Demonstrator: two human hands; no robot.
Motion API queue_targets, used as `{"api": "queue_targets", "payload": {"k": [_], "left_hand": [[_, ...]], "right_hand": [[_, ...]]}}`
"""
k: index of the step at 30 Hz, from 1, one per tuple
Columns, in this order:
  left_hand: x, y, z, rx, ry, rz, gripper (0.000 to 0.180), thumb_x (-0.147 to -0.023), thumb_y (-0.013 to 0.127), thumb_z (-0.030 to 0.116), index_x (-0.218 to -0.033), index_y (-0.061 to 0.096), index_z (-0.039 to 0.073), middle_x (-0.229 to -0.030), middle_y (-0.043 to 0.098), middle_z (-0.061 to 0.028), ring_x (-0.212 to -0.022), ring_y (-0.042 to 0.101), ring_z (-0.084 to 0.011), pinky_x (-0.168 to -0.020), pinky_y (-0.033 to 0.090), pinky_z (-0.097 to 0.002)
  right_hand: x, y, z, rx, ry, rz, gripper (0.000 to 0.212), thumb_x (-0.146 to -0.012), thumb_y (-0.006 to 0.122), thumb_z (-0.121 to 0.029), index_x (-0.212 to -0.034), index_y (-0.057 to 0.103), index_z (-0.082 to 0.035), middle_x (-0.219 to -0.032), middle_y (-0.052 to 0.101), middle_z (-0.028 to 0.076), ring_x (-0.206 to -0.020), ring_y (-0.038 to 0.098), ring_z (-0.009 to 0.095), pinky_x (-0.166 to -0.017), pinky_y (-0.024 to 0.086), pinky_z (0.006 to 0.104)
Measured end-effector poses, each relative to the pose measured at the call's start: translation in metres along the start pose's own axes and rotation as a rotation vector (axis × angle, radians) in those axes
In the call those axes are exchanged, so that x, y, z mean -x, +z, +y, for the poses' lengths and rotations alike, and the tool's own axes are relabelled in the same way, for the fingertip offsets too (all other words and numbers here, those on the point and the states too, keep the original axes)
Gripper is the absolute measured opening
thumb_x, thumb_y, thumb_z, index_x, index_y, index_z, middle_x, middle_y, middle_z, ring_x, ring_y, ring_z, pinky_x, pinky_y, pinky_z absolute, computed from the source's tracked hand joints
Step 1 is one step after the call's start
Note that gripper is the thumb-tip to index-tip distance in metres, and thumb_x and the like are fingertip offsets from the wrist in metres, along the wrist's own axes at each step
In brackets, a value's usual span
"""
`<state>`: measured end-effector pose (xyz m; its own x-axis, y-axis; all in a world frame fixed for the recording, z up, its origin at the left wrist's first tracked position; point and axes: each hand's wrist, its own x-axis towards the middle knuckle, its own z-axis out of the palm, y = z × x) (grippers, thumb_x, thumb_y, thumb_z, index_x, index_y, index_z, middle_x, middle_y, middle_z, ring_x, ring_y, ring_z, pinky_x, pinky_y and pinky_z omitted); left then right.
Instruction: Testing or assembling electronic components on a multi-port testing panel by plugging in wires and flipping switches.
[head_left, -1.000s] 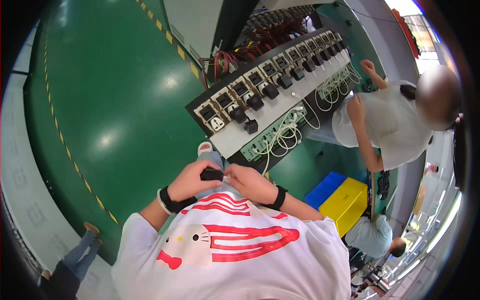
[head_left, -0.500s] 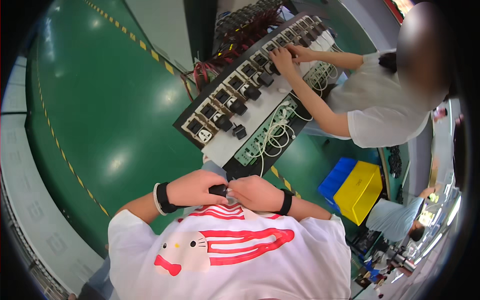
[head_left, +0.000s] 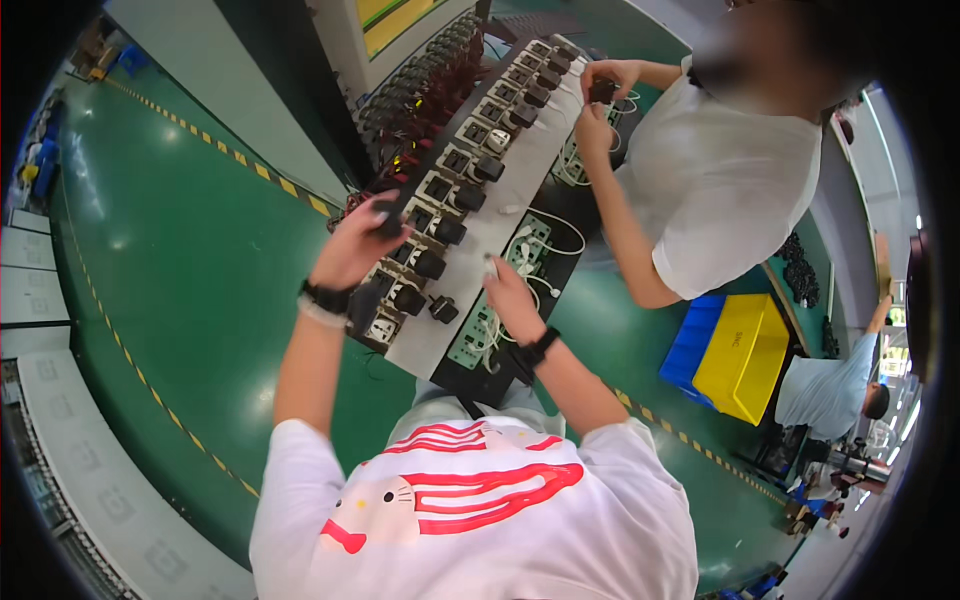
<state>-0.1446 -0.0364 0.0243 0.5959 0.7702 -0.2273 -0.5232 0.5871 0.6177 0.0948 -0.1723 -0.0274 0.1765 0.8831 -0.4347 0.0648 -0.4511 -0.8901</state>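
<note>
My left hand (head_left: 345,250) is closed around a black power adapter (head_left: 388,221), held over the near part of a long row of sockets (head_left: 382,328). Several black adapters (head_left: 428,264) are plugged in along that row. My right hand (head_left: 514,303) pinches a white cable plug (head_left: 490,267) between thumb and fingers, above the white strip beside the sockets. Under this hand run white cables (head_left: 487,335) on a green circuit board (head_left: 464,350). A loose black adapter (head_left: 443,309) lies on the white strip between my hands.
On the right a co-worker (head_left: 720,180) stands at the bench, both hands on another black adapter (head_left: 602,90). Blue and yellow bins (head_left: 742,360) stand on the green floor behind. Bundled red wires (head_left: 400,155) line the bench's far side.
Both hands have moved apart and forward from close to my body to over the bench, the left with the adapter. The co-worker's hands have lifted off the sockets with an adapter.
</note>
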Motion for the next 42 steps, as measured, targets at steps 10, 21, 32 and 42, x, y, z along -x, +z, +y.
{"api": "queue_targets", "payload": {"k": [10,21,32,42], "left_hand": [[-0.21,0.084,-0.064,-0.726,0.082,-0.037,0.043,-0.08,0.068,0.004,-0.12,0.052,0.002,-0.103,0.06,-0.0119,-0.089,0.062,-0.0231,-0.072,0.054,-0.0349],[-0.238,0.122,-0.047,-1.001,-0.028,0.18,0.066,-0.073,0.078,0.014,-0.125,0.043,-0.009,-0.105,0.059,-0.0187,-0.085,0.065,-0.0227,-0.066,0.056,-0.0318],[-0.158,0.152,-0.021,-0.954,0.318,0.167,0.057,-0.081,0.07,0.026,-0.125,0.047,-0.004,-0.101,0.062,-0.015,-0.08,0.065,-0.0217,-0.07,0.054,-0.0319],[0.151,0.081,-0.13,-0.945,0.16,0.532,0.038,-0.085,0.066,0.018,-0.117,0.055,0.002,-0.109,0.059,-0.008,-0.09,0.059,-0.0175,-0.08,0.048,-0.029]], "right_hand": [[-0.029,-0.02,0.006,0.432,-0.405,0.101,0.059,-0.081,0.059,-0.009,-0.133,0.036,0.009,-0.125,0.045,0.029,-0.113,0.046,0.042,-0.099,0.037,0.0421],[-0.013,0.007,-0.023,0.777,-0.682,-0.327,0.031,-0.077,0.067,-0.02,-0.099,0.057,0.0,-0.086,0.061,0.017,-0.086,0.058,0.034,-0.078,0.045,0.0425],[-0.015,-0.022,0.0,-0.312,0.259,-0.617,0.037,-0.085,0.055,-0.012,-0.122,0.049,-0.012,-0.102,0.058,0.013,-0.093,0.06,0.028,-0.074,0.054,0.0385],[0.029,0.003,0.005,-0.587,0.453,-0.965,0.037,-0.096,0.052,-0.026,-0.123,0.041,-0.004,-0.099,0.06,0.011,-0.083,0.064,0.022,-0.073,0.053,0.0297]]}}
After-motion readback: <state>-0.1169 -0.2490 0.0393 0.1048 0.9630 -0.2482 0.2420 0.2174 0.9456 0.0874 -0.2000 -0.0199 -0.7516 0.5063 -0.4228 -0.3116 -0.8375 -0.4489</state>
